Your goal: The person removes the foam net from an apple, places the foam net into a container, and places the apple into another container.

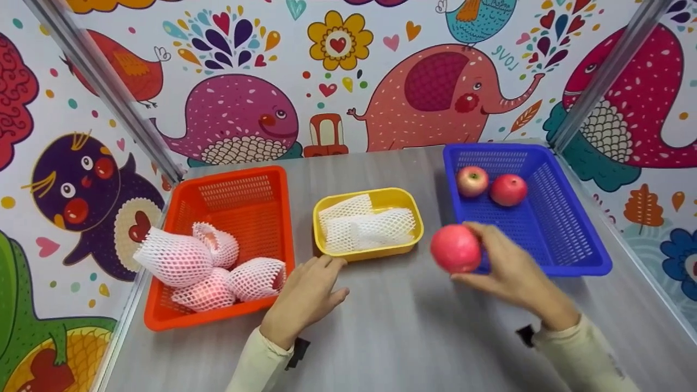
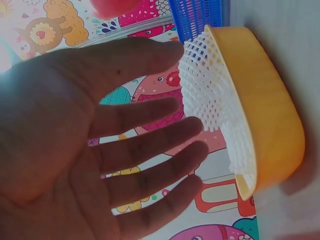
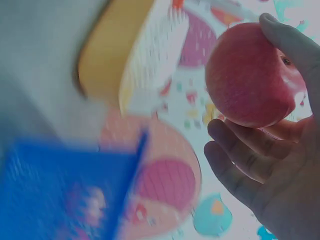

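Observation:
My right hand (image 1: 509,269) grips a red apple (image 1: 456,248) between thumb and fingers, held up by the near left corner of the blue basket (image 1: 585,239). In the right wrist view the same apple (image 3: 250,75) sits against the thumb and fingertips. My left hand (image 1: 309,294) has its fingers extended and holds nothing; it hovers by the near edge of the yellow basket (image 1: 375,253). White foam net sleeves (image 1: 375,228) lie inside that yellow basket. In the left wrist view the spread left hand (image 2: 115,135) faces the sleeves.
Two apples (image 1: 508,190) sit at the far left of the blue basket. On the left, a red-orange basket (image 1: 218,318) holds several apples in foam nets (image 1: 182,258). Printed wall panels (image 1: 337,81) with metal corner posts enclose the grey table (image 1: 375,337).

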`<action>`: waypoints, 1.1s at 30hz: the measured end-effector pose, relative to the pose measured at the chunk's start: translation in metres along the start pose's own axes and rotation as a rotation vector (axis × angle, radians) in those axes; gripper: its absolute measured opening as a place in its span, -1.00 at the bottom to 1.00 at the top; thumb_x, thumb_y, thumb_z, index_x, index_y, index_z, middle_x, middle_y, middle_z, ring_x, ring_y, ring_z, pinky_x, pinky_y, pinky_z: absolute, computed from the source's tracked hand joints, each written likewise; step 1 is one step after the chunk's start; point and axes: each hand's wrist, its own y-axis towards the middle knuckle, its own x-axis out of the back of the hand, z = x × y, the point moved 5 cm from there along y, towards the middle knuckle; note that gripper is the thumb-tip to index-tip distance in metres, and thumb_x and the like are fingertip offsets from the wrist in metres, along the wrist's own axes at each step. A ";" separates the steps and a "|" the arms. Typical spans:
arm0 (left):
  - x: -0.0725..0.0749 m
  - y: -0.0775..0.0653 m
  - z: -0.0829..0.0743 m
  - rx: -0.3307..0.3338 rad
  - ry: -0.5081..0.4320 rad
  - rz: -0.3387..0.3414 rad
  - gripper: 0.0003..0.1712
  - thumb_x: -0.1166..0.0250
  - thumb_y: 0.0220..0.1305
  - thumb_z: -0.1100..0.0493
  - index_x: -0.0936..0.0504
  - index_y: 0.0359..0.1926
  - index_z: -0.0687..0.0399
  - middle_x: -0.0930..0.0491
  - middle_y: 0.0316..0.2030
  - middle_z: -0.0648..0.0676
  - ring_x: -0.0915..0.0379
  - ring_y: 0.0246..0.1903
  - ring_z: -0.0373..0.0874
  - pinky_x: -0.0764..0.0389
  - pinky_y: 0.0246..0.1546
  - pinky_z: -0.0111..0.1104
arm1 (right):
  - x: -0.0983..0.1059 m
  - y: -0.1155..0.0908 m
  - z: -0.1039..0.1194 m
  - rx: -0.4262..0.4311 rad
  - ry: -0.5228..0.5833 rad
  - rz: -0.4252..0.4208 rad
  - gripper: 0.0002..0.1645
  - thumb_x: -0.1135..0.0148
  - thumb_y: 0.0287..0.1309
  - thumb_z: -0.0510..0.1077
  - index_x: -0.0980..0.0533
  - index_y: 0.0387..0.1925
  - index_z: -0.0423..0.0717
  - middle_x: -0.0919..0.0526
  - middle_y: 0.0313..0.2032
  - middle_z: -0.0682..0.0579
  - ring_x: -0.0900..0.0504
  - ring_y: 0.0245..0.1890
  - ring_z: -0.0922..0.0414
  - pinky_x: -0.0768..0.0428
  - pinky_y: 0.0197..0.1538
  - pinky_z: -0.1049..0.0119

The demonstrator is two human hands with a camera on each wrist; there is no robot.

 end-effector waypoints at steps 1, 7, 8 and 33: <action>0.000 0.000 0.000 0.000 -0.002 -0.004 -0.52 -0.50 0.14 -0.01 -0.61 0.03 0.07 -0.61 -0.17 0.04 -0.50 -0.27 -0.02 -0.58 -0.21 -0.17 | 0.009 0.002 -0.008 -0.028 -0.009 0.006 0.07 -0.61 -0.11 0.18 -0.30 0.34 -0.13 -0.51 0.11 -0.04 -0.54 0.05 0.07 -0.59 0.02 -0.04; 0.001 -0.001 0.002 -0.013 -0.010 -0.026 -0.51 -0.49 0.13 -0.01 -0.61 0.02 0.09 -0.61 -0.16 0.05 -0.50 -0.27 0.00 -0.57 -0.22 -0.15 | 0.053 0.019 -0.068 -0.212 -0.042 0.028 0.07 -0.57 -0.04 0.17 -0.26 0.34 -0.26 -0.46 0.12 -0.22 -0.50 0.05 -0.12 -0.54 0.00 -0.22; 0.001 -0.001 0.002 -0.016 -0.011 -0.030 -0.52 -0.49 0.13 -0.01 -0.61 0.01 0.09 -0.61 -0.17 0.05 -0.50 -0.27 0.00 -0.57 -0.22 -0.15 | 0.057 0.022 -0.081 -0.240 -0.050 0.036 0.08 -0.56 -0.03 0.17 -0.25 0.34 -0.30 -0.45 0.11 -0.26 -0.48 0.05 -0.15 -0.51 0.01 -0.24; -0.007 0.000 0.001 -0.006 -0.040 0.040 -0.48 -0.46 0.16 -0.06 -0.62 0.08 0.08 -0.62 -0.10 0.05 -0.53 -0.18 -0.01 -0.58 -0.13 -0.14 | 0.024 0.019 -0.221 -0.632 -0.080 0.557 0.17 -0.48 0.01 0.27 -0.12 0.11 -0.64 -0.37 -0.07 -0.49 -0.37 0.00 -0.37 -0.33 0.14 -0.29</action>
